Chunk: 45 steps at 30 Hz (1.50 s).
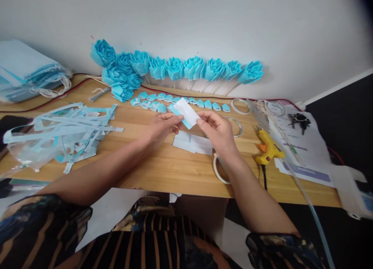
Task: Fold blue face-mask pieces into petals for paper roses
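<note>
A thin rectangular piece of white and light-blue sheet material (189, 113) is held up at a slant over the middle of the worktop (163, 172), its white side largely facing the camera and a blue band showing along its lower left edge. The left hand (165, 125) pinches it at that blue edge, between thumb and fingers; the right hand (219, 130) grips the opposite edge the same way.

Just beneath, flat white rectangular pieces (192, 143) lie overlapping on the wooden surface. Behind the held piece run two rows of small folded light-blue pieces (161, 108) (the hands and the piece hide some of them). To the right are a white ring-shaped roll (241, 106) and two more rings, one partly covered by the right forearm.

Farther right lies a yellow glue gun (266, 146), near printed white paper sheets (313, 148) with a dark bunch of keys (299, 119) on them. On the left sits a tangled heap of pale-blue and white strips (78, 125). Along the back, bright-blue layered flowers on thin pale sticks (215, 69) lean against the white wall (186, 20).
</note>
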Tool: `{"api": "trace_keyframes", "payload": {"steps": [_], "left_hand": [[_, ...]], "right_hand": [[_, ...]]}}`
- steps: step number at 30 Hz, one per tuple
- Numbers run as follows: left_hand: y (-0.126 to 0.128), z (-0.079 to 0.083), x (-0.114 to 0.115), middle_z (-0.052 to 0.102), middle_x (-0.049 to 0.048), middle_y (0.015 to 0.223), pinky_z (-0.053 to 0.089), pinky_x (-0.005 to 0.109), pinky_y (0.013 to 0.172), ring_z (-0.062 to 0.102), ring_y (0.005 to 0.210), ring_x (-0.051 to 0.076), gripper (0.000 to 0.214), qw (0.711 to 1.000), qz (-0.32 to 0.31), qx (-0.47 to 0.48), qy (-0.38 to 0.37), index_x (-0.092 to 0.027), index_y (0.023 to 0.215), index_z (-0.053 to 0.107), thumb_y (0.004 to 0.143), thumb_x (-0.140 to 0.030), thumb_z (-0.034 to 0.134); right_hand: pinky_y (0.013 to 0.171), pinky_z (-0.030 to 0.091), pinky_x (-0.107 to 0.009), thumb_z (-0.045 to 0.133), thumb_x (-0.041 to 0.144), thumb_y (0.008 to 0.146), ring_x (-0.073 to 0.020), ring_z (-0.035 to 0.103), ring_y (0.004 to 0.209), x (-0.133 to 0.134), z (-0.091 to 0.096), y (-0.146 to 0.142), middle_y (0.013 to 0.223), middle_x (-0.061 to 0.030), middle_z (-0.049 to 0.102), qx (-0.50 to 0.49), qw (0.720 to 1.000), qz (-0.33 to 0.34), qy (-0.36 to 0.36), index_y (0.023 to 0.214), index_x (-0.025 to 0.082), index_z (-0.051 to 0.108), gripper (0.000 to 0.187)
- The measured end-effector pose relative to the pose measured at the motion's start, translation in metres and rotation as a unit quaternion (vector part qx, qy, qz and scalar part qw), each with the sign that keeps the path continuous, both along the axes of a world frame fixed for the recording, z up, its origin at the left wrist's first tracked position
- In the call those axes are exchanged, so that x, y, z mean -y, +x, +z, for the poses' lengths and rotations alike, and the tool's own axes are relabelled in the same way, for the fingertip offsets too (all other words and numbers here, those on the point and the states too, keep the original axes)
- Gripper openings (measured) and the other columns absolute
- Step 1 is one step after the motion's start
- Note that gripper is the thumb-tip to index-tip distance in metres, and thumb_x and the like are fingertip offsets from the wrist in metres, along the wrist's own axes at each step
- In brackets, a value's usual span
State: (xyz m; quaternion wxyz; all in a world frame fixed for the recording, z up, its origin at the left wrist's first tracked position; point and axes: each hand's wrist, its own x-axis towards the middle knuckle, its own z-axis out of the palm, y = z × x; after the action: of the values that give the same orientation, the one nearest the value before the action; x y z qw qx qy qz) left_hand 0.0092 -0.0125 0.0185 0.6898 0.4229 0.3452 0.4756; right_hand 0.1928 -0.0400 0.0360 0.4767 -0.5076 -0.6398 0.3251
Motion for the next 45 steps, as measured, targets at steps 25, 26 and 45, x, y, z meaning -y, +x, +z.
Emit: {"api": "trace_keyframes", "payload": {"steps": [25, 26, 45], "left_hand": [[0.001, -0.002, 0.002, 0.070, 0.0032, 0.067, 0.049, 0.022, 0.057, 0.062, 0.060, 0.010, 0.021, 0.999, -0.021, -0.023, 0.005, -0.013, 0.066, 0.068, 0.075, -0.028, 0.078], [0.001, -0.002, 0.002, 0.070, 0.0027, 0.067, 0.050, 0.022, 0.057, 0.062, 0.060, 0.010, 0.019, 1.000, -0.020, -0.016, 0.004, -0.013, 0.068, 0.069, 0.075, -0.028, 0.078], [0.001, -0.004, -0.002, 0.071, 0.0028, 0.071, 0.054, 0.024, 0.061, 0.064, 0.062, 0.011, 0.024, 0.999, 0.007, -0.015, 0.050, -0.013, 0.078, 0.071, 0.077, -0.037, 0.077]], "right_hand": [[0.105, 0.042, -0.053, 0.065, 0.026, 0.090, -0.0257, 0.055, 0.120, -0.008, -0.009, 0.004, 0.126, 0.0003, 0.066, 0.248, 0.933, 0.067, 0.250, 0.090, 0.034, 0.075, 0.013], [0.105, 0.042, -0.052, 0.066, 0.026, 0.090, -0.0255, 0.055, 0.119, -0.008, -0.009, 0.004, 0.126, 0.0002, 0.066, 0.247, 0.933, 0.069, 0.253, 0.089, 0.033, 0.075, 0.012], [0.096, 0.053, -0.040, 0.066, 0.039, 0.087, -0.0211, 0.065, 0.111, -0.001, -0.006, -0.002, 0.123, -0.0058, 0.068, -0.003, 0.998, 0.061, 0.030, 0.106, 0.026, 0.067, 0.024]]}}
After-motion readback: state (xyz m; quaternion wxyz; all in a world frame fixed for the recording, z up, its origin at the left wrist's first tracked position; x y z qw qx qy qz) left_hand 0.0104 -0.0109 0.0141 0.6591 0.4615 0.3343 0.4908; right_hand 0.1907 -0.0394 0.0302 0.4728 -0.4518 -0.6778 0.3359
